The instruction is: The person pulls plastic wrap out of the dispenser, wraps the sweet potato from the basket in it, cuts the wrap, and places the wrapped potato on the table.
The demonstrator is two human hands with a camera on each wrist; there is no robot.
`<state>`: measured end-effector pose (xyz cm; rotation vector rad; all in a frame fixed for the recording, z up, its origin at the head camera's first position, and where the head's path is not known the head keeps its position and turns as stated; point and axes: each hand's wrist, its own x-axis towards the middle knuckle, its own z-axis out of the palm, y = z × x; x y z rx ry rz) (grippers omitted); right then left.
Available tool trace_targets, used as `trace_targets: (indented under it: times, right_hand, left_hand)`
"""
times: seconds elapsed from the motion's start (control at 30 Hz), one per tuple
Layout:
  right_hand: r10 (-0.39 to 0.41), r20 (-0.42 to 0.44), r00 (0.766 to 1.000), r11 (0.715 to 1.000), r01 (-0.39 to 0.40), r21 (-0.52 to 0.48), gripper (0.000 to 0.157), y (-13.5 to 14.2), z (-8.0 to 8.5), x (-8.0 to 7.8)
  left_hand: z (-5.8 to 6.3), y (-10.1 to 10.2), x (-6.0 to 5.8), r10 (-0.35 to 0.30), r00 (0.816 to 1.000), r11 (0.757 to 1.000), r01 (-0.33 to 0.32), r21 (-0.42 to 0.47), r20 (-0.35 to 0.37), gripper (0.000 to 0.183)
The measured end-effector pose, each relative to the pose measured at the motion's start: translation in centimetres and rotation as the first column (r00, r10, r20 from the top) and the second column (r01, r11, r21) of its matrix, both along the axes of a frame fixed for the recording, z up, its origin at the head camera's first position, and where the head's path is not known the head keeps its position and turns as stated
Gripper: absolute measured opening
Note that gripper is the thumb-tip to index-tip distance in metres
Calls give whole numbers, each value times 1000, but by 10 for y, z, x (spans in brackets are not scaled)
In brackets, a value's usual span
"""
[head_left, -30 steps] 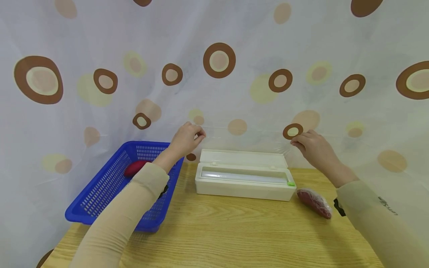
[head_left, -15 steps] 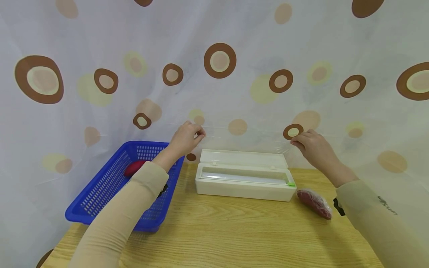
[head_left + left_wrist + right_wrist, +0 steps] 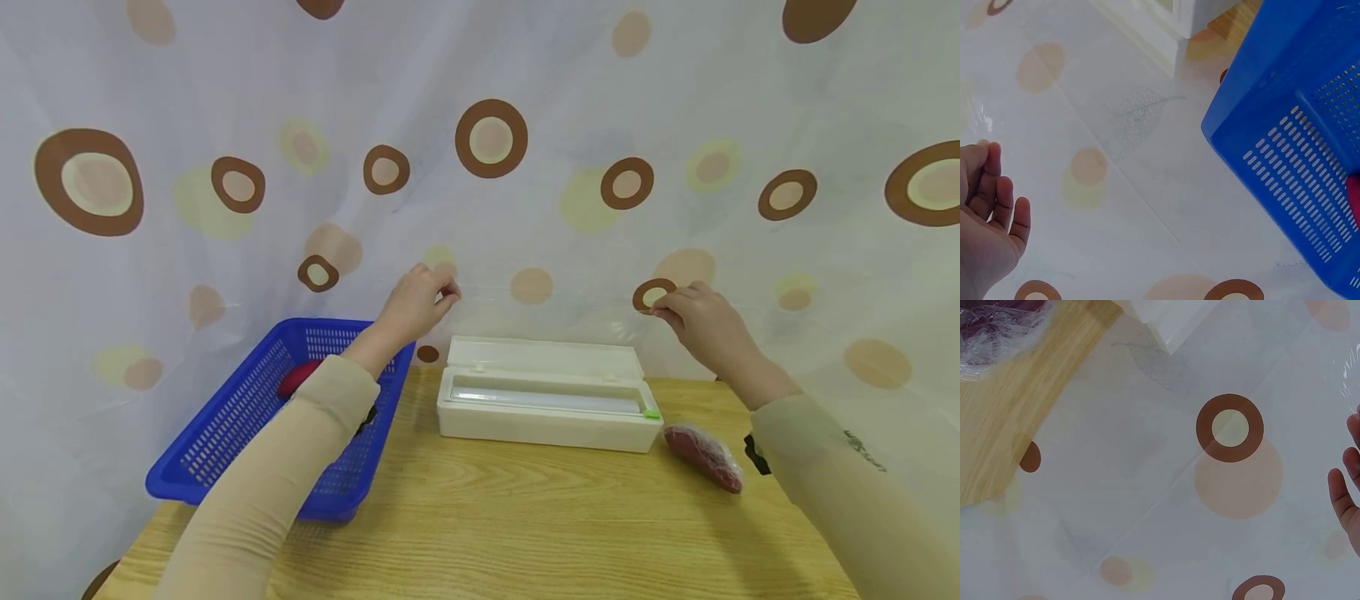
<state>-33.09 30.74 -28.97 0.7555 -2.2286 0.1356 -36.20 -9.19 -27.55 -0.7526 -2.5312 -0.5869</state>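
In the head view, my left hand pinches one side of a clear sheet of cling film, and my right hand pinches the other. The film is nearly invisible; glints show the cling film at the left fingertips. Below and between the hands stands a white cling film dispenser box, lid raised, with a roll inside and a green slider at its right end. On the table right of the box lies a dark red, tapered item, like a sweet potato, wrapped in film.
A blue perforated basket stands at the left under my left forearm, with a red item inside, partly hidden by the arm. A patterned white curtain hangs behind the wooden table.
Both hands have risen slightly, with the cling film still stretched between them. The box, basket and wrapped item have stayed in place.
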Motion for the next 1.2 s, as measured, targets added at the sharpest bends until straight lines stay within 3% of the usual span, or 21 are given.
trace_targets:
  times: [0.63, 1.2]
  right_hand:
    - [8, -19, 1000, 1000, -8, -5, 11, -3, 8, 1]
    - [4, -45, 999, 1000, -4, 10, 13, -3, 23, -1]
  left_hand:
    - [9, -2, 2, 26, 999, 999, -25, -22, 29, 11]
    - [22, -1, -1, 26, 999, 999, -26, -27, -22, 12]
